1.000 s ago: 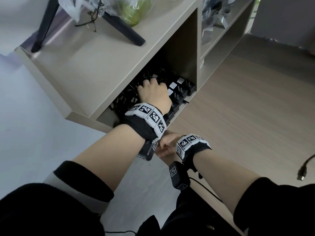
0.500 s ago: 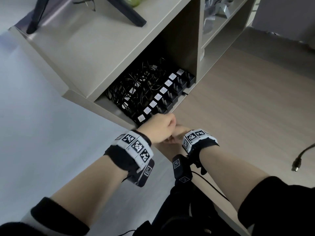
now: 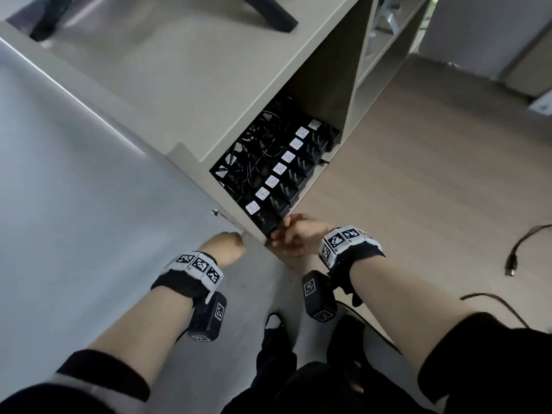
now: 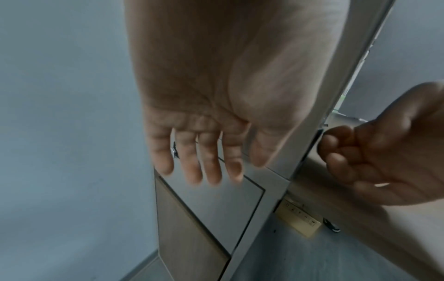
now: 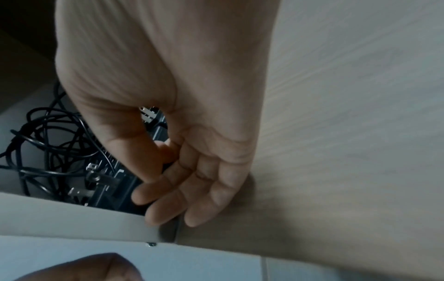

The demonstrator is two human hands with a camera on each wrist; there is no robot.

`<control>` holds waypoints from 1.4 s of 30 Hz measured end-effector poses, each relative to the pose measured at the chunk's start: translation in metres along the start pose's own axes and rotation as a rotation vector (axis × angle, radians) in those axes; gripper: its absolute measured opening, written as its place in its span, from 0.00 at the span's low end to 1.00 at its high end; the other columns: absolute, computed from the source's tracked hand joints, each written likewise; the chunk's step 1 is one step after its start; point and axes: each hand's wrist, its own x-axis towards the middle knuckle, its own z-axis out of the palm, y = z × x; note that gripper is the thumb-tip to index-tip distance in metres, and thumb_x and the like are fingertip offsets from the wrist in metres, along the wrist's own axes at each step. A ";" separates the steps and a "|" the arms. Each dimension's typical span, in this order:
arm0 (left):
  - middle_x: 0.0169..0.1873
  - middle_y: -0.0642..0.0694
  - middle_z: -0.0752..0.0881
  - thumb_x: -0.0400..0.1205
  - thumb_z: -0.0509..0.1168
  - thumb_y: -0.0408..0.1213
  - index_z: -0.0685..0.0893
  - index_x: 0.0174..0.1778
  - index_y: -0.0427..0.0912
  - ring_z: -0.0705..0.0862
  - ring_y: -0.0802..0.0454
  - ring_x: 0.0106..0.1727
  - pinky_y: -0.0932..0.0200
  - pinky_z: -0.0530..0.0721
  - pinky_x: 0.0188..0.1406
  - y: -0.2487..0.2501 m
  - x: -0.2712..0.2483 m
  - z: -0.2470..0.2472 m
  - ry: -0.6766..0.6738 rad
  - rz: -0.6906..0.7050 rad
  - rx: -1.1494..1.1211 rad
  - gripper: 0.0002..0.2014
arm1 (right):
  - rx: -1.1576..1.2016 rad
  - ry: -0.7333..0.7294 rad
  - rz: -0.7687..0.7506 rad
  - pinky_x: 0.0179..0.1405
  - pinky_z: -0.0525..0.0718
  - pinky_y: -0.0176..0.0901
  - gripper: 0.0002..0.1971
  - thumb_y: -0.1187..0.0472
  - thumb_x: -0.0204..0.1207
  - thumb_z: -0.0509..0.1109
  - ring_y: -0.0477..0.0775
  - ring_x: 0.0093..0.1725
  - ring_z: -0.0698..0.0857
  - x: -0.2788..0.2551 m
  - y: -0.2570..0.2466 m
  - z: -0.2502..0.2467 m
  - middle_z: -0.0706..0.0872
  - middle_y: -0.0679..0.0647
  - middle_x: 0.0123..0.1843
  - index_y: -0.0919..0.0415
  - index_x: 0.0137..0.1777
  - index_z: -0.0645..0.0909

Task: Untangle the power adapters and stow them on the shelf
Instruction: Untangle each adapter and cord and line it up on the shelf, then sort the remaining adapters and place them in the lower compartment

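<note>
A pale grey-beige shelf [image 3: 191, 94] unit stands on a wood-grain floor [image 3: 418, 189], with a grey wall panel [image 3: 74, 189] to the left of the left hand and two loose cable ends [image 3: 512, 265] lying on the floor well to the right of the right hand. Just ahead of both hands, the open compartment holds a row of black power adapters [image 3: 286, 174] (each with a white label on top), their cords tangled behind them. The left hand [image 3: 225, 248] hangs outside the unit's side panel, fingers [image 4: 211, 161] straight and slightly spread, holding nothing. The right hand [image 3: 301, 234] sits at the compartment's front corner, fingers loosely curled beside the nearest adapter; whether it grips anything cannot be told.
</note>
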 end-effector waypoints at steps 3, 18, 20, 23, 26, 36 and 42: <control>0.64 0.37 0.78 0.80 0.56 0.40 0.81 0.61 0.38 0.77 0.36 0.64 0.46 0.79 0.63 -0.015 0.018 -0.003 0.156 0.016 -0.008 0.17 | 0.087 0.082 -0.010 0.35 0.78 0.46 0.21 0.85 0.72 0.49 0.55 0.36 0.83 0.002 0.001 0.015 0.82 0.57 0.38 0.56 0.35 0.64; 0.76 0.36 0.61 0.79 0.61 0.34 0.77 0.69 0.43 0.60 0.36 0.76 0.51 0.62 0.75 -0.057 0.075 0.006 0.258 0.063 -0.194 0.21 | 0.262 0.344 -0.147 0.18 0.75 0.30 0.12 0.76 0.75 0.56 0.48 0.20 0.84 0.003 0.029 0.044 0.82 0.56 0.33 0.58 0.38 0.70; 0.76 0.36 0.62 0.78 0.62 0.35 0.76 0.70 0.42 0.61 0.37 0.76 0.51 0.64 0.73 -0.062 0.081 0.006 0.260 0.055 -0.159 0.23 | 0.276 0.360 -0.161 0.21 0.76 0.33 0.11 0.75 0.75 0.57 0.48 0.20 0.84 0.004 0.029 0.046 0.82 0.57 0.32 0.59 0.36 0.71; 0.75 0.34 0.65 0.79 0.63 0.36 0.75 0.72 0.41 0.66 0.35 0.74 0.52 0.64 0.73 -0.065 0.087 0.002 0.252 0.047 -0.132 0.23 | 0.267 0.388 -0.173 0.24 0.74 0.33 0.10 0.72 0.75 0.57 0.49 0.21 0.84 0.007 0.030 0.050 0.81 0.58 0.33 0.60 0.35 0.72; 0.71 0.32 0.70 0.80 0.62 0.38 0.76 0.71 0.38 0.74 0.34 0.68 0.51 0.70 0.68 -0.070 0.094 -0.001 0.279 0.035 -0.150 0.22 | 0.307 0.429 -0.207 0.24 0.71 0.31 0.10 0.73 0.74 0.58 0.50 0.22 0.81 0.009 0.034 0.052 0.81 0.59 0.32 0.62 0.35 0.72; 0.69 0.29 0.72 0.77 0.50 0.64 0.67 0.76 0.36 0.72 0.32 0.70 0.47 0.70 0.66 -0.099 0.083 0.008 0.195 -0.090 -0.424 0.40 | 0.339 0.456 -0.192 0.26 0.68 0.35 0.06 0.67 0.75 0.63 0.46 0.19 0.83 0.012 0.064 0.075 0.82 0.50 0.21 0.64 0.37 0.77; 0.59 0.35 0.83 0.71 0.62 0.60 0.79 0.61 0.37 0.82 0.36 0.56 0.50 0.79 0.54 -0.150 0.049 0.041 0.204 -0.294 -0.486 0.32 | 0.257 0.386 -0.155 0.25 0.70 0.33 0.08 0.64 0.76 0.64 0.45 0.19 0.82 0.013 0.077 0.110 0.82 0.49 0.21 0.60 0.35 0.76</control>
